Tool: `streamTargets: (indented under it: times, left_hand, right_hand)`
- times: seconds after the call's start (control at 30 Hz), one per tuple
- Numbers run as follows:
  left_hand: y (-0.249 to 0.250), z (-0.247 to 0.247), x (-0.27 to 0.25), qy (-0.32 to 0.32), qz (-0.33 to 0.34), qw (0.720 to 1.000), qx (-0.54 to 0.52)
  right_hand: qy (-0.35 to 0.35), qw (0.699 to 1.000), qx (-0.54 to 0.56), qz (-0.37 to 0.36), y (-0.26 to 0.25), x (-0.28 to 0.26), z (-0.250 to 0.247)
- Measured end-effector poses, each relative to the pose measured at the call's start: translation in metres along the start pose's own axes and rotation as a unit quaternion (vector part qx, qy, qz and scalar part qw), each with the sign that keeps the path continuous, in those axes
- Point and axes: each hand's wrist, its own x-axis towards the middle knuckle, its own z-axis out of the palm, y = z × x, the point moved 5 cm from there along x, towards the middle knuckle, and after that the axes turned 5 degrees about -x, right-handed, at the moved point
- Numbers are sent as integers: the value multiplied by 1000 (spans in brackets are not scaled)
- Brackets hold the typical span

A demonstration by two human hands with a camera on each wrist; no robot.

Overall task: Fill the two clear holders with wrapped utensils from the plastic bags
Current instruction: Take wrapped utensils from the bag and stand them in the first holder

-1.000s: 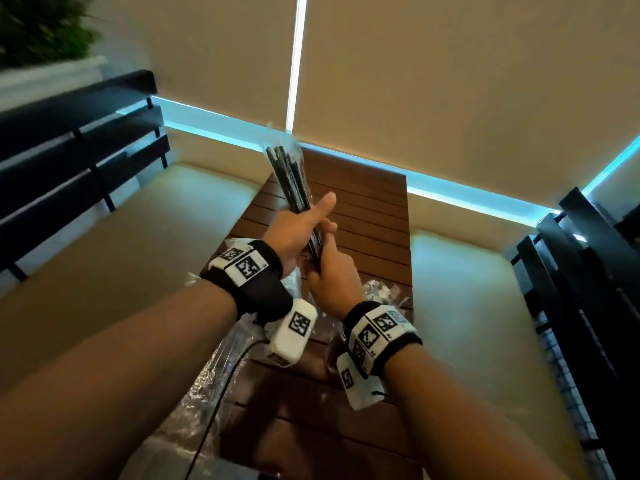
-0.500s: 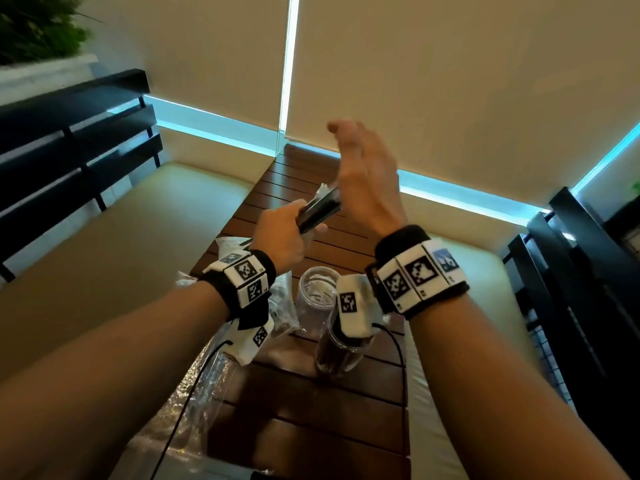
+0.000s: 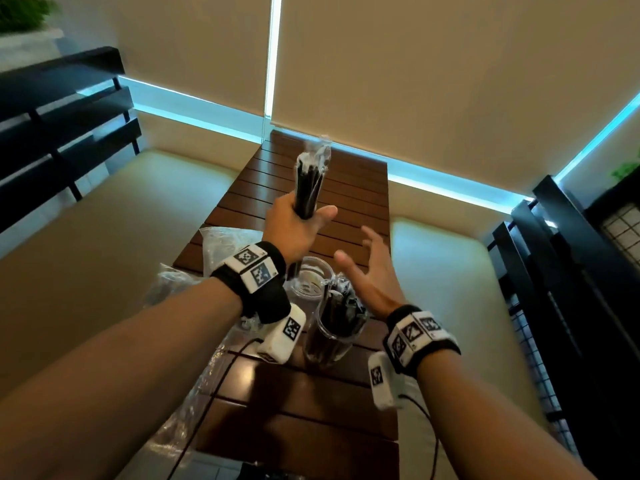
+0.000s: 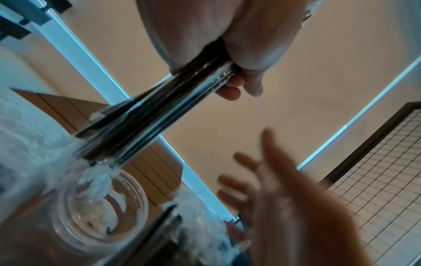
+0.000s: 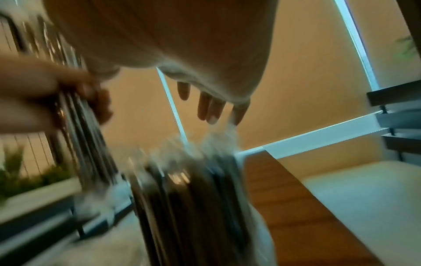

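My left hand [image 3: 298, 225] grips a bundle of black wrapped utensils [image 3: 310, 183] upright above the wooden table [image 3: 353, 206]; the left wrist view shows the same bundle of wrapped utensils [image 4: 145, 115] with its lower end over an empty clear holder [image 4: 98, 214]. That empty holder [image 3: 311, 278] stands just below my left wrist. Nearer me, a second clear holder [image 3: 334, 332] is packed with wrapped utensils, blurred in the right wrist view as the filled holder [image 5: 193, 201]. My right hand [image 3: 367, 268] hovers open with spread fingers beside the holders, holding nothing.
Crumpled clear plastic bags [image 3: 221, 242] lie on the table's left side and along its near left edge. Cream bench cushions [image 3: 114, 244] flank the table on both sides. Dark slatted rails [image 3: 568, 271] stand at the far left and right.
My left hand has swung the bundle from tilted to upright over the empty holder. My right hand has dropped from above the bundle to beside the holders, open.
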Motion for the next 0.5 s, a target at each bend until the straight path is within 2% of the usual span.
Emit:
streamTargets:
  times: [0.07,0.17,0.3,0.5]
  left_hand:
    - [-6,12,-3,-4,-13,1000,-21]
    - [-14,30,-7,-5,-34,998,-57]
    - [-27,54,-16,-15,-67,994,-85]
    - [-38,68,-20,-14,-81,987,-136]
  right_hand:
    - [-44,998,-7,41,29,-20,14]
    - [-48,995,11,82,56,-42,31]
    - [6,994,28,105,68,-50,53]
    - [64,988,60,127,70,-51,52]
